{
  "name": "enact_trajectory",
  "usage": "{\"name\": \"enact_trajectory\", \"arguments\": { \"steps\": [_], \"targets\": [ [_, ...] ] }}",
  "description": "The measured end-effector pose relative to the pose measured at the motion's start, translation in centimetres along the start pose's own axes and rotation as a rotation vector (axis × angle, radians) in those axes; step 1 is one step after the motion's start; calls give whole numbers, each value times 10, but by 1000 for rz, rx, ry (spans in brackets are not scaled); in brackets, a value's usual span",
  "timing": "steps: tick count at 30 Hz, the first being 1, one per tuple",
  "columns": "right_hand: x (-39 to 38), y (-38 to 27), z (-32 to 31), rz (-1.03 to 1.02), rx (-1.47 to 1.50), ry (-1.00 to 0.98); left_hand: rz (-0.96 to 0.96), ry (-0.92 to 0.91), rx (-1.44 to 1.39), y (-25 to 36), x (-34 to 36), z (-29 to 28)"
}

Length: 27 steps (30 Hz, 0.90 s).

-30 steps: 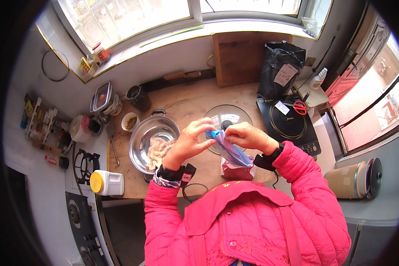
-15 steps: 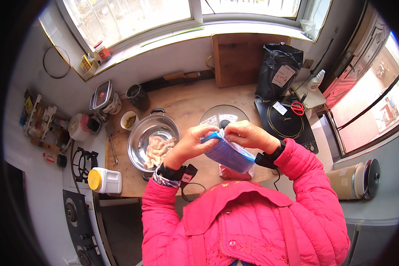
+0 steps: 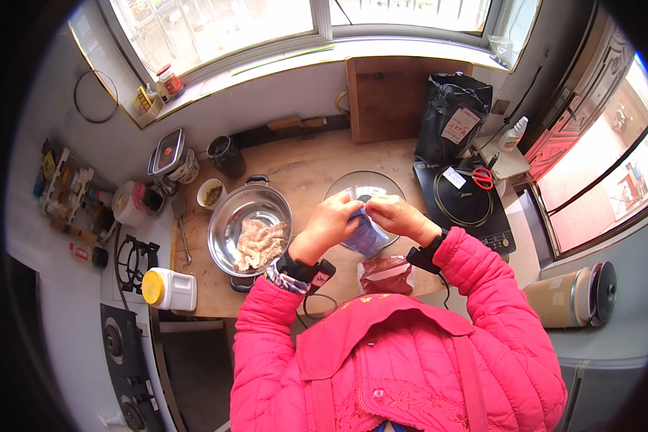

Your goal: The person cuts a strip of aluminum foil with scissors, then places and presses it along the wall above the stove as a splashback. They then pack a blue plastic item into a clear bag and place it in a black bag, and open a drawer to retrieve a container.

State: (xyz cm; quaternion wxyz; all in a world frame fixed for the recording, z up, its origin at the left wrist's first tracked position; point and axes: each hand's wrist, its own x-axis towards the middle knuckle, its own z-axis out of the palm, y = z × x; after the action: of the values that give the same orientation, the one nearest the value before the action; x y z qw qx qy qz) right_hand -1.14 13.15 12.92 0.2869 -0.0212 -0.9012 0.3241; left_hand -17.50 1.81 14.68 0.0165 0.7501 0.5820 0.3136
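Note:
My left hand (image 3: 327,229) and my right hand (image 3: 402,216) come together over the wooden worktop (image 3: 306,160). Between them they pinch the top edge of a translucent blue plastic bag (image 3: 368,240), which hangs below the fingertips. Whether the bag holds anything, I cannot tell. Behind the hands lies a round glass lid (image 3: 343,187), partly covered by them. Nearer to me stands a red-and-white package (image 3: 386,276). Left of my left hand is a two-handled steel pot (image 3: 221,248) with a crumpled, tan, rough-textured cloth-like piece (image 3: 259,243) inside.
A white jug (image 3: 181,291) with a yellow cap stands at the worktop's left edge, near a spatula (image 3: 181,223) and a small bowl (image 3: 210,193). At the back right are a cutting board (image 3: 396,101), a black bag (image 3: 450,108) and red scissors (image 3: 482,178) on an induction cooker (image 3: 439,198).
The blue bag has swung from slanting toward the lower right to hanging shorter below my fingers. More of the red-and-white package shows. Both hands keep their pinch.

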Motion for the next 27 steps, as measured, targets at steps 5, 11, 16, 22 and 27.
{"name": "enact_trajectory", "arguments": {
  "steps": [5,11,16,22,27],
  "targets": [
    [-7,10,0,278,298,76,-168,49,-380,-9,-9,0],
    [-11,18,-2,443,605,174,-286,87,-464,-22,-22,-3],
    [-12,21,-3,447,523,172,-386,98,-639,-31,-22,12],
    [-4,0,-16,126,44,217,-463,98,-820,-41,-22,31],
    [5,-12,-21,38,-85,-17,-430,141,-920,-37,-22,39]
  ]
}}
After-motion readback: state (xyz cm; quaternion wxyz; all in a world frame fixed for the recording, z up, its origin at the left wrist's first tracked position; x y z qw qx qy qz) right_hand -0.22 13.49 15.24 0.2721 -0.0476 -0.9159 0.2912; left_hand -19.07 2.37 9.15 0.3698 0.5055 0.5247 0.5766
